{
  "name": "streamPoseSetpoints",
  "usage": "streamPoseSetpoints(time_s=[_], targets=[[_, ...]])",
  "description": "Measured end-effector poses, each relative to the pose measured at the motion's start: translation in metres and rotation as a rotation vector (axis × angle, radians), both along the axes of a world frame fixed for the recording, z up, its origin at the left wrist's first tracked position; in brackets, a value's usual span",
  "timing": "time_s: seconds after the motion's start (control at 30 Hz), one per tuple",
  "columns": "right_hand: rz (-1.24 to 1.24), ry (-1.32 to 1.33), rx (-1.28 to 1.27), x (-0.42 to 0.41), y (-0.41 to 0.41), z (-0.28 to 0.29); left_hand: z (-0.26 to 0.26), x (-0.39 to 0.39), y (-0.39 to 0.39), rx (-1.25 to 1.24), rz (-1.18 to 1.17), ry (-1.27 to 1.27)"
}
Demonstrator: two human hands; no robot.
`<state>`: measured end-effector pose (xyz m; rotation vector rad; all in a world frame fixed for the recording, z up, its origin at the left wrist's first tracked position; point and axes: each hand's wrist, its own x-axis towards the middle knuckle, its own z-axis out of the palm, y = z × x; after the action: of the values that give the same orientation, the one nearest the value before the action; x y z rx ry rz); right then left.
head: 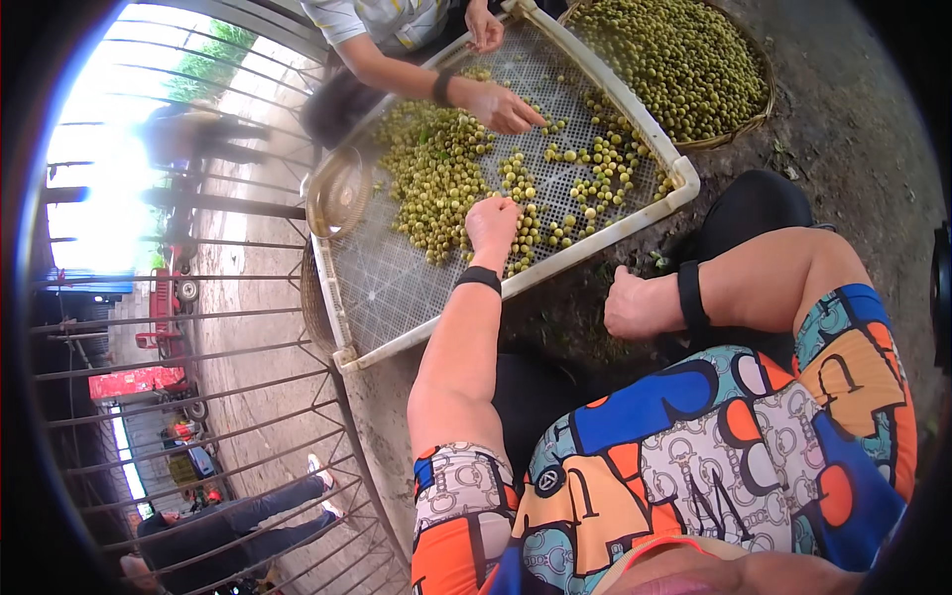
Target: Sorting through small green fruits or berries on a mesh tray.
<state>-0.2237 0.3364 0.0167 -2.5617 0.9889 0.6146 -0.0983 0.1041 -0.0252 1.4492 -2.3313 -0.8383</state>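
My left hand point(492, 229) is over the near side of a white plastic mesh tray point(387, 305), its fingers curled down among small round yellow-green fruits point(439, 190). Whether it pinches one is hidden by the knuckles. Away from the tray's near rim, my right hand point(638, 303) is curled into a fist above the dark ground beside my knee. Its palm is turned out of sight, so any content is hidden. The fruits form a thick heap on the tray's left and lie more scattered to the right.
Across the tray, another person's hand point(502, 108) reaches over the fruits; their other hand point(485, 30) is at the far rim. A round, shallow, see-through container point(340, 192) sits at the tray's left edge. A woven basket point(732, 134) heaped with fruits stands far right. Metal bars point(253, 314) run along the left.
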Motion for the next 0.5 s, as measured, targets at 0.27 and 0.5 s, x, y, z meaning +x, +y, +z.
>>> streamPoseSetpoints(time_s=[0.27, 0.5], targets=[[0.031, -0.076, -0.105, -0.001, 0.012, 0.010, 0.039, 0.016, 0.015, 0.905, 0.183, 0.609], [0.181, -0.202, -0.167, -0.005, 0.035, 0.031, 0.052, 0.010, 0.103, 0.725, -0.401, -0.074]])
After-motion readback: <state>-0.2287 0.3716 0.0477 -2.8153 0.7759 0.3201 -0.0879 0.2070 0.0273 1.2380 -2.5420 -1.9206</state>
